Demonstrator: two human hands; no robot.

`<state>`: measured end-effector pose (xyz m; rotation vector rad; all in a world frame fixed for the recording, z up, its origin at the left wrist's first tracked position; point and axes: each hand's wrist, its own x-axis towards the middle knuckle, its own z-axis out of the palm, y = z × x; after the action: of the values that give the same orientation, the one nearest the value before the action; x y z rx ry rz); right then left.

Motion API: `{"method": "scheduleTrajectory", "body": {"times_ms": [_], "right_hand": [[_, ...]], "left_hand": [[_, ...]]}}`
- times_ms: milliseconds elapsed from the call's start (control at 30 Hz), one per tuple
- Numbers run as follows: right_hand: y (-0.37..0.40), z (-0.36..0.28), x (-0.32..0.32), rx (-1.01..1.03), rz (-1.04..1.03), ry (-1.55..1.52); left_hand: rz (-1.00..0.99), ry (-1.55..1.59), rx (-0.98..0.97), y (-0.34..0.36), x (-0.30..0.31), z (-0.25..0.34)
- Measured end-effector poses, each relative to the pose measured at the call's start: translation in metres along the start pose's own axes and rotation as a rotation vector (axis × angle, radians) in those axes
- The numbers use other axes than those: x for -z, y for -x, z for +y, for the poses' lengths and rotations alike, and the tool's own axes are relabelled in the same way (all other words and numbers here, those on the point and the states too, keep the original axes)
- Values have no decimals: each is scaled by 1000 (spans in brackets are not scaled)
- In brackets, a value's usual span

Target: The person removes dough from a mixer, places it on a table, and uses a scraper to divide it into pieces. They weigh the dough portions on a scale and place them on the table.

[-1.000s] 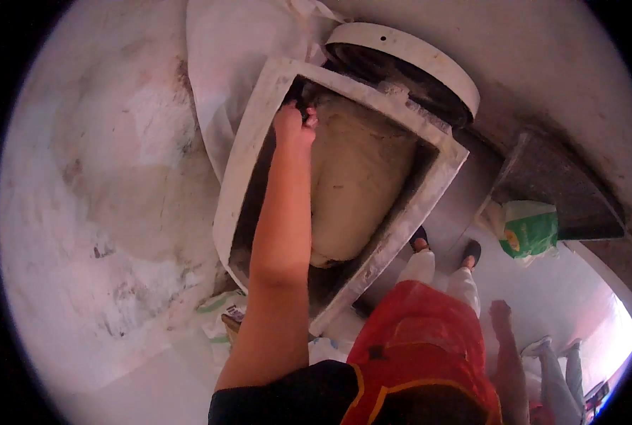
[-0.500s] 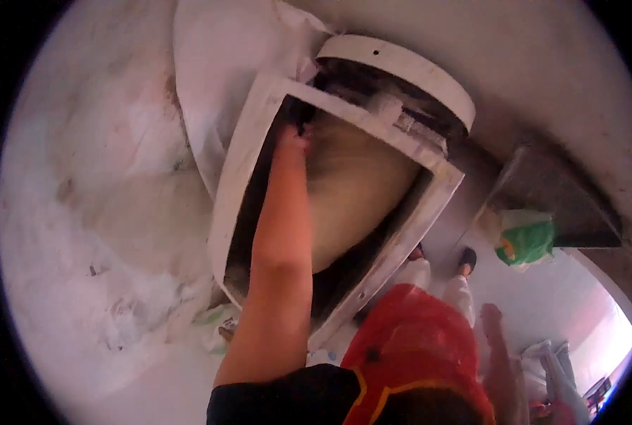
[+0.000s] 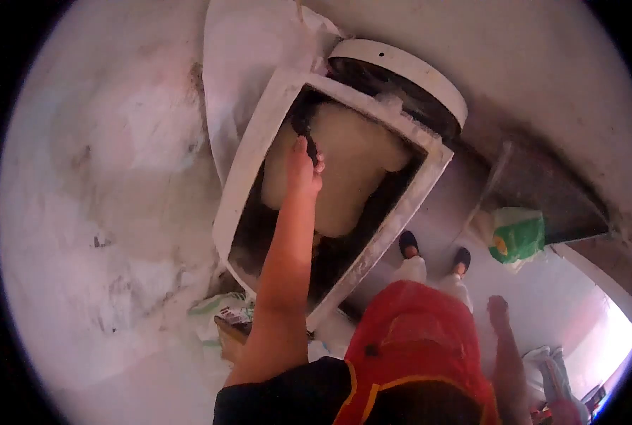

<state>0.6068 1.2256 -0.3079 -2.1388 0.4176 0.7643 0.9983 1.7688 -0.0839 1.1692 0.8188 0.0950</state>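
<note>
Pale, dough-like mass [image 3: 362,166] lying in a white-rimmed trough [image 3: 415,202], towards its far edge. Compared with one second earlier, the left hand [image 3: 305,166] is drawn back from the trough's far left corner; the mass now shows on both sides of the forearm [image 3: 295,234], and more dark trough bottom is exposed towards the near corner. The left hand is clamped round a black tool [image 3: 310,145] near that far left corner. The right hand [image 3: 499,312] hangs over the pale floor [image 3: 436,219]; whether it grips anything cannot be told. A stained whitish wall [image 3: 117,177] rises at left. Beyond the far edge stands a round drum [image 3: 419,64]; right of the trough, a green-and-white bag [image 3: 520,234] sits against a dark panel [image 3: 550,195]. The forearm covers part of the trough's left side; the fingers partly hide the tool.
</note>
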Motion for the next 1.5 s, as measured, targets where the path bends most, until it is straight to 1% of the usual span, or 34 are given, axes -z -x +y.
{"method": "scheduleTrajectory", "body": {"times_ms": [33, 133, 167, 233, 267, 333, 433, 467, 533, 633, 667, 733, 800, 833, 867, 900, 933, 967, 1067, 1100, 1167, 1233, 1267, 1300, 1400, 1433, 1500], "right_hand": [[0, -30, 9, -118, 2, -148], [0, -42, 11, -65, 21, -247], [-2, -41, 10, -79, 20, -259], [1, -39, 8, -117, 15, -280], [3, -37, 7, -132, 22, -260], [5, -30, 3, -162, 31, -216], [7, -15, -1, -131, 40, -124], [7, -11, -1, -175, 10, -93], [8, -8, -2, -263, -49, -31], [15, -13, -5, -127, 18, -20], [15, -17, -8, -100, 24, -100], [12, -23, -17, -45, 40, -259], [8, -26, -29, -74, 50, -408], [5, -28, -31, -85, 62, -480], [4, -36, -29, -115, 62, -474], [5, -49, -27, -145, 59, -468], [8, -68, -23, -174, 55, -465], [14, -87, -18, -207, 46, -540], [14, -68, -20, 141, 62, 33], [16, -57, -21, 54, 67, -56], [19, -32, -23, -116, 63, -232], [17, -7, -22, -144, 90, -294], [18, 0, -21, -162, 103, -324], [17, -7, -13, -219, 74, -449], [12, -30, 9, -82, 19, -125], [8, -33, 8, -88, 28, -229], [0, -32, 3, -103, 49, -441]], "left_hand": [[8, 8, -10, 2, -2, 5], [24, -23, -5, -2, 4, 15], [22, -44, 6, -6, 3, 17], [89, -40, 38, -13, 0, 22], [122, -40, 55, -16, -2, 24], [105, -44, 51, -30, 0, 24], [73, -19, 95, -51, 2, 25], [62, -6, 119, -56, 1, 25], [87, 64, 107, -67, -2, 25], [71, 196, 72, -87, -6, 17], [56, 245, 58, -96, -8, 13], [82, 194, 100, -115, -16, 5], [131, 159, 135, -132, -24, -3], [160, 152, 147, -152, -27, -12], [189, 144, 157, -169, -27, -21], [89, 66, 199, -186, -20, -26], [50, 56, 226, -193, -18, -29], [-1, 68, 250, -192, -11, -29], [-157, 107, 301, -165, 42, -34], [-171, 99, 301, -146, 62, -35], [-103, 13, 256, -88, 88, -25], [60, -147, 158, -2, 70, 2], [81, -204, 106, 15, 73, 4], [102, -261, 55, 28, 77, 5], [145, -503, -62, 57, 84, 18], [156, -595, -95, 63, 88, 21], [179, -887, -343, 49, 124, 1]]}}
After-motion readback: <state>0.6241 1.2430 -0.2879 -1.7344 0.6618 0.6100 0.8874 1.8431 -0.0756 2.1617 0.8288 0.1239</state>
